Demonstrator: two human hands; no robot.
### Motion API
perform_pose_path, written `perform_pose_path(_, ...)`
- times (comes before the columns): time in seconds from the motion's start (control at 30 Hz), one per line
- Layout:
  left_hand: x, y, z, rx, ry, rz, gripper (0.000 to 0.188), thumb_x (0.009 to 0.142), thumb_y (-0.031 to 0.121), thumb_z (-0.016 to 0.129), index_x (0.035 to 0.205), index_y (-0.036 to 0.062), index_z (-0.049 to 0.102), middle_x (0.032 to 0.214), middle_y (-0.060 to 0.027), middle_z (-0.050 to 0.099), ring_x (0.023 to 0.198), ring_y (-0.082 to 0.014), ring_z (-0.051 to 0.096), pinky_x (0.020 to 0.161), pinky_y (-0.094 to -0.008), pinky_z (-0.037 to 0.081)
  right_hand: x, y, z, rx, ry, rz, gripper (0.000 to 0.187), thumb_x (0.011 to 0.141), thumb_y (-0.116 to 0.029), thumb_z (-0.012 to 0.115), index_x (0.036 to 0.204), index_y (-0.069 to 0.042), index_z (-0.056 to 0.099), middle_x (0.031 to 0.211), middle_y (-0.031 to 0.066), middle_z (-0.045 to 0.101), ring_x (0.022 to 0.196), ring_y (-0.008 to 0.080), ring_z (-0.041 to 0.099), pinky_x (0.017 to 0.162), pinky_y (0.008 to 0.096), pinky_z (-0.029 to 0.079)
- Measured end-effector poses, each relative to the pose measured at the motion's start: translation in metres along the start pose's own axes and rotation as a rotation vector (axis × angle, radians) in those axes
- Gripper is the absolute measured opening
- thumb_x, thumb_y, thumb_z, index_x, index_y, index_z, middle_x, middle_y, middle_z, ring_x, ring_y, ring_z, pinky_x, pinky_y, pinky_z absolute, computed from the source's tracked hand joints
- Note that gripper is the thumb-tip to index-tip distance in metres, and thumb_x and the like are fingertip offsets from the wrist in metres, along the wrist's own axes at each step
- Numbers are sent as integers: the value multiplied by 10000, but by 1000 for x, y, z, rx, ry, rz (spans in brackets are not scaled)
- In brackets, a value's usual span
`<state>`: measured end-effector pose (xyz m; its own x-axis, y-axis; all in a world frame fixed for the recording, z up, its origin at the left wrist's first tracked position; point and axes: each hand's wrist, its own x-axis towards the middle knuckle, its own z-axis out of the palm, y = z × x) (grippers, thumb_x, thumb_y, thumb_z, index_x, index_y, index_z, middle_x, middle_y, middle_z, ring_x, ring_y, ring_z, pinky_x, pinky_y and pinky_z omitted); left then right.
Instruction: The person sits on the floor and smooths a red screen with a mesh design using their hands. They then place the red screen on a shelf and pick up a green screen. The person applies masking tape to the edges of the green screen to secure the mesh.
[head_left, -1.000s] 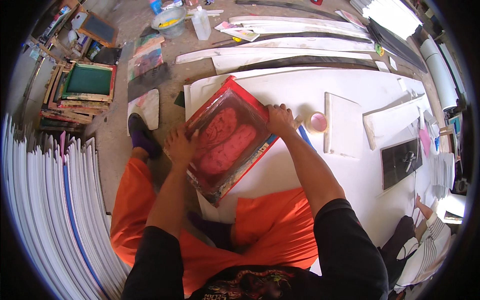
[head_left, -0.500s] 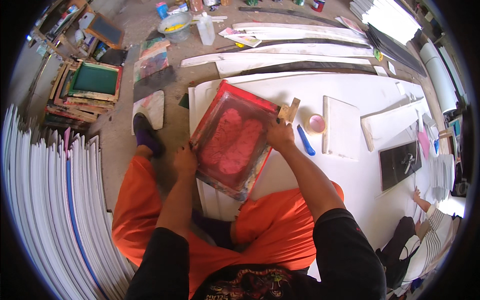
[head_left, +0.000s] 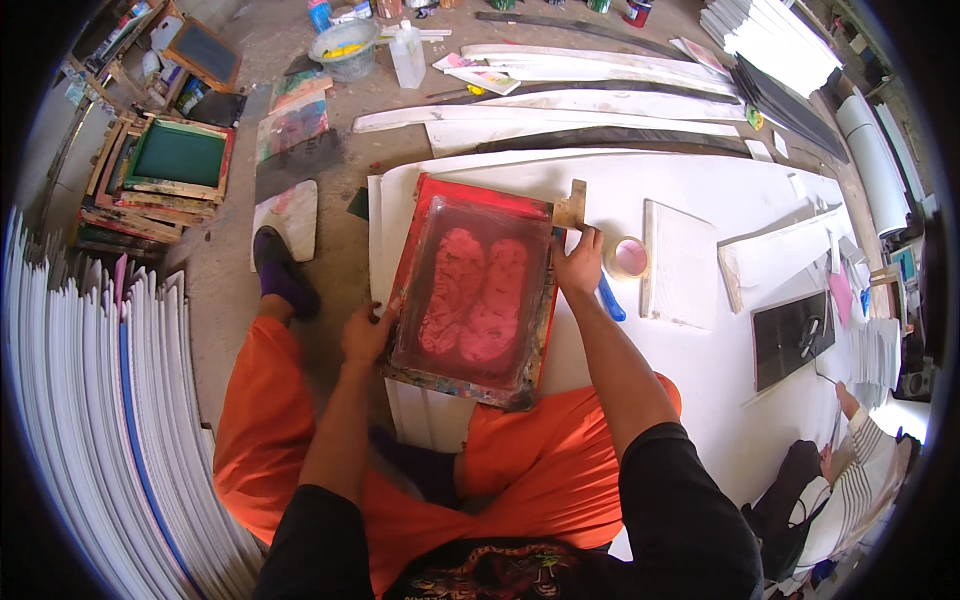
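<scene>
A screen-printing frame (head_left: 478,300) with red-painted edges lies slightly turned in front of me, over the white board (head_left: 680,400) and my lap. Its mesh bears two pink shapes like shoe soles. My left hand (head_left: 367,335) is closed on the frame's left edge. On the upper right edge, my right hand (head_left: 579,263) grips the frame, its far fingers partly hidden. Just beyond that hand a small wooden block (head_left: 570,204) juts from the frame's corner. Beside my right wrist lie a blue cutter knife (head_left: 610,299) and a roll of tape (head_left: 627,258).
A pale rectangular panel (head_left: 678,264) and a black sheet (head_left: 792,340) lie to the right. A co-worker's hand (head_left: 849,402) is at the lower right. White sheets (head_left: 95,420) stand stacked at left, below more frames (head_left: 180,155). A bucket (head_left: 345,50) stands far off.
The screen-printing frame has turned anticlockwise and now sits straighter before me. My right hand has shifted slightly right and toward me, still on its edge. The view has moved a little.
</scene>
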<state>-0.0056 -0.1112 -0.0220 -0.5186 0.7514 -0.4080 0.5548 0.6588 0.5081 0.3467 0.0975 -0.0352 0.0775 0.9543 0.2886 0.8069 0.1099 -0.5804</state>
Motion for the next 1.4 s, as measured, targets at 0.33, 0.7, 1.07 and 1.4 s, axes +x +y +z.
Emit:
perform_pose_path(0.33,36,28,42,-14,254,179,575,1029,642,496,1472,300,627,1155,-202,564,1020,-383,640,939,-473,520,15,-42,8,24,-16,367,592,822,-368,819,1208,-34,519,1144,228,668,1043,449,685,859,550,546)
perform_pose_path(0.7,31,29,45,-92,259,155,533,1072,583,478,1449,252,657,1183,-242,564,1063,-383,603,982,-437,491,20,3,48,352,107,503,559,792,-142,799,1251,-45,495,1005,195,681,942,372,705,880,475,543)
perform_pose_path(1.07,28,25,42,-92,252,145,578,1075,602,431,1431,216,671,1260,-303,549,1153,-443,592,1029,-473,476,20,11,34,502,44,574,586,818,-184,806,1302,-14,522,1325,246,550,1229,379,575,1042,504,469)
perform_pose_path(1.4,30,29,49,-98,269,141,496,1086,553,449,1424,270,676,1200,-247,513,1074,-405,590,992,-465,489,45,-35,46,-165,12,363,710,933,-427,732,1469,-101,401,1356,244,505,1272,448,535,991,574,515)
